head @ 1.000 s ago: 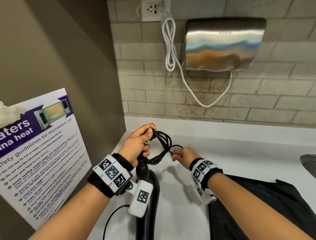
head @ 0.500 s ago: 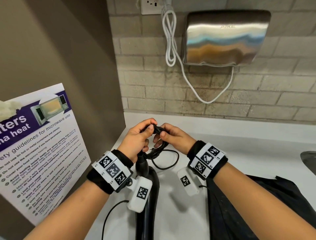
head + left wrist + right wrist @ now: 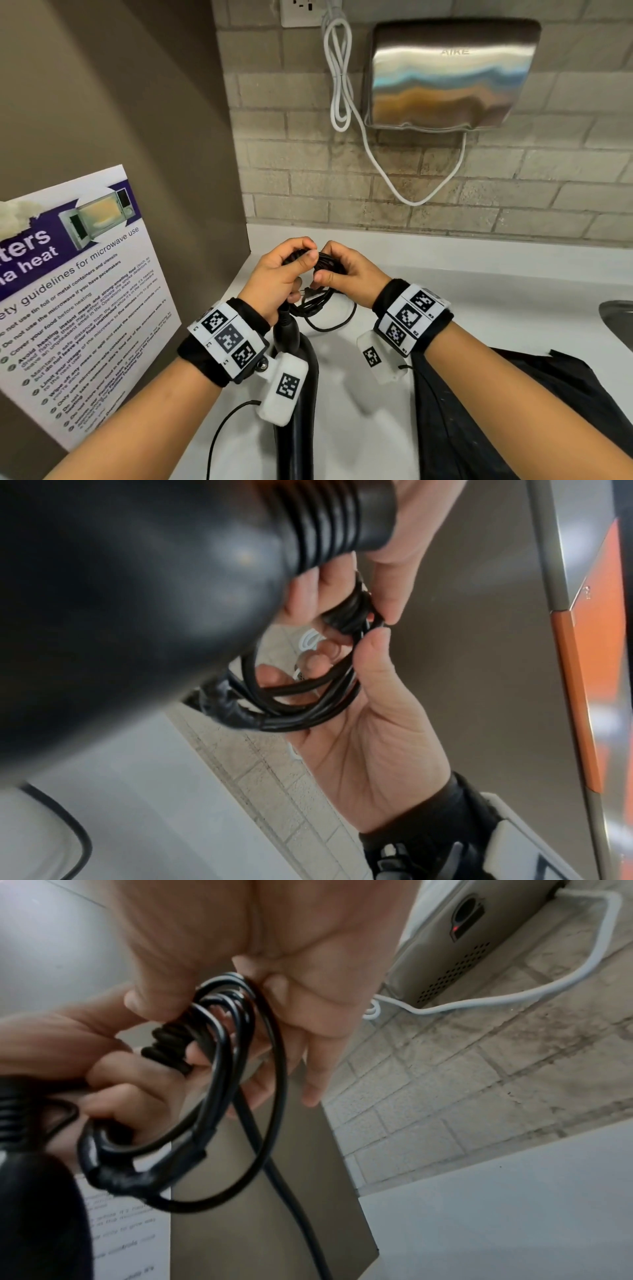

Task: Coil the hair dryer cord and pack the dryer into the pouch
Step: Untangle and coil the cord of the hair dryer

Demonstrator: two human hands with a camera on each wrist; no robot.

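The black hair dryer (image 3: pixel 294 452) stands on the white counter under my left wrist; its body fills the left of the left wrist view (image 3: pixel 120 588). Its black cord (image 3: pixel 317 303) is gathered into a small coil above the handle. My left hand (image 3: pixel 301 260) grips the top of the coil, fingers curled round the strands (image 3: pixel 219 1064). My right hand (image 3: pixel 329 270) pinches the same coil from the right, thumb on the strands (image 3: pixel 308 715). One slack loop hangs below the hands. The black pouch (image 3: pixel 496 428) lies flat on the counter under my right forearm.
A steel hand dryer (image 3: pixel 445 75) hangs on the brick wall ahead, its white cable (image 3: pixel 342 85) looped from a socket (image 3: pixel 301 10). A microwave safety poster (image 3: pixel 68 291) leans on the left wall. A sink rim (image 3: pixel 620 318) shows at the right edge.
My right hand came in from the right with the cord and now meets my left hand at the coil. The hanging loop has grown smaller.
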